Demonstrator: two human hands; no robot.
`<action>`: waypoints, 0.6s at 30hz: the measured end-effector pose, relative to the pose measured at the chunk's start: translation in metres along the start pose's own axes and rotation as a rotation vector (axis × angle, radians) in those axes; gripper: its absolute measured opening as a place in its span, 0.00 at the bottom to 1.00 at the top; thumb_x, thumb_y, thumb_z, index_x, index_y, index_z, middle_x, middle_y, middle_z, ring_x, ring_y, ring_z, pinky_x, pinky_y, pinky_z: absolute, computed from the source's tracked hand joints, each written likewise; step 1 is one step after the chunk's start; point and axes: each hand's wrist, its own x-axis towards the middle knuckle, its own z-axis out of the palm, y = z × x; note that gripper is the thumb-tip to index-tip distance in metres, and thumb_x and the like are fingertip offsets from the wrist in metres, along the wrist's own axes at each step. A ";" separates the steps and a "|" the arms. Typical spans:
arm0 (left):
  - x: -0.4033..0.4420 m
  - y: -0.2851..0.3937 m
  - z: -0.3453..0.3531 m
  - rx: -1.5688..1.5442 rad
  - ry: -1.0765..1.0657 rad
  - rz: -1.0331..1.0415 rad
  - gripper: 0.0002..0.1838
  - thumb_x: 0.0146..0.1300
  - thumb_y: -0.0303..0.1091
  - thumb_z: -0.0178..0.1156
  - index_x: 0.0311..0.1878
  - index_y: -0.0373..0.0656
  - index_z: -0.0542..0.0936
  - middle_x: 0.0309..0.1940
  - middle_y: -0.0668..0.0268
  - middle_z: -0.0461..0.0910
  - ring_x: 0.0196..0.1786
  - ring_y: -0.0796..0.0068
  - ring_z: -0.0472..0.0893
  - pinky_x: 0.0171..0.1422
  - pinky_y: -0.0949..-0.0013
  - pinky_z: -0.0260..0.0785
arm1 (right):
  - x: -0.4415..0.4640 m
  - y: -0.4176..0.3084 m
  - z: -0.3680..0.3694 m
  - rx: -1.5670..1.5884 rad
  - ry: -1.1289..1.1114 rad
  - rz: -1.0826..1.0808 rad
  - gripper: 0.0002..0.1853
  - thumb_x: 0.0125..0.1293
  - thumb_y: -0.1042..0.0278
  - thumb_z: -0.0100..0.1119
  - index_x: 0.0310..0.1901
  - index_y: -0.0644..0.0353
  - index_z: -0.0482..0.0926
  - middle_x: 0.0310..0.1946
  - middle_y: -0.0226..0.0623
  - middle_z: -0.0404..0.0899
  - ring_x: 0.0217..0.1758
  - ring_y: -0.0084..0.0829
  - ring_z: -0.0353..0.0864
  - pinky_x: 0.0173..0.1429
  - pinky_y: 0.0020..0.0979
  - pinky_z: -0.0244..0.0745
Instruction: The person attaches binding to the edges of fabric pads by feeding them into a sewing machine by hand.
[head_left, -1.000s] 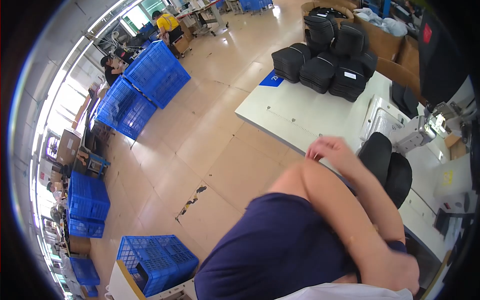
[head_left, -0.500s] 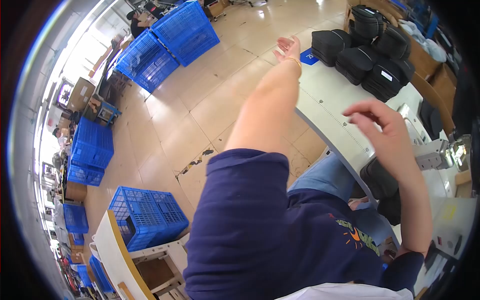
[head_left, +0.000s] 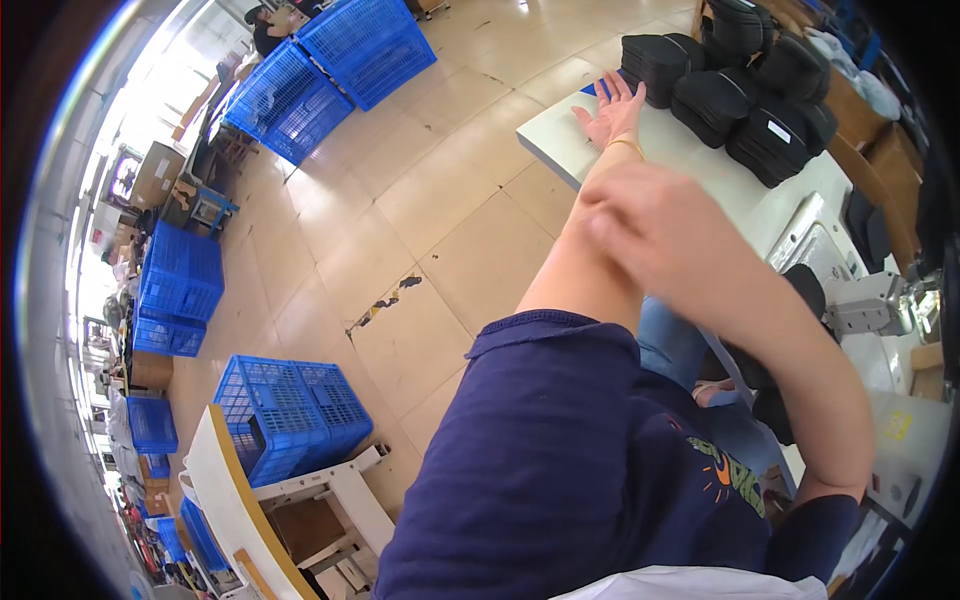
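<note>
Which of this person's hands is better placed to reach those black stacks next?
Probably the left hand: it is open and stretched forward, close to a black stack. The right hand is farther back, over the left arm.

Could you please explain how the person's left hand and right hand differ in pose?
The left hand is open with fingers spread, while the right hand has its fingers bent. The left hand reaches out near the black stacks; the right hand is drawn in, across the left arm, whether touching is unclear. The left hand looks fairly sharp, the right hand blurred. Both are bare, with nothing visibly held.
</note>
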 end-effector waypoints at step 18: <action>0.016 0.005 -0.018 -0.020 0.005 -0.092 0.39 0.66 0.65 0.56 0.75 0.58 0.65 0.72 0.69 0.68 0.70 0.66 0.71 0.78 0.32 0.32 | 0.004 -0.012 0.036 -0.429 0.280 -0.452 0.14 0.66 0.60 0.62 0.25 0.58 0.82 0.22 0.39 0.82 0.37 0.38 0.84 0.42 0.33 0.78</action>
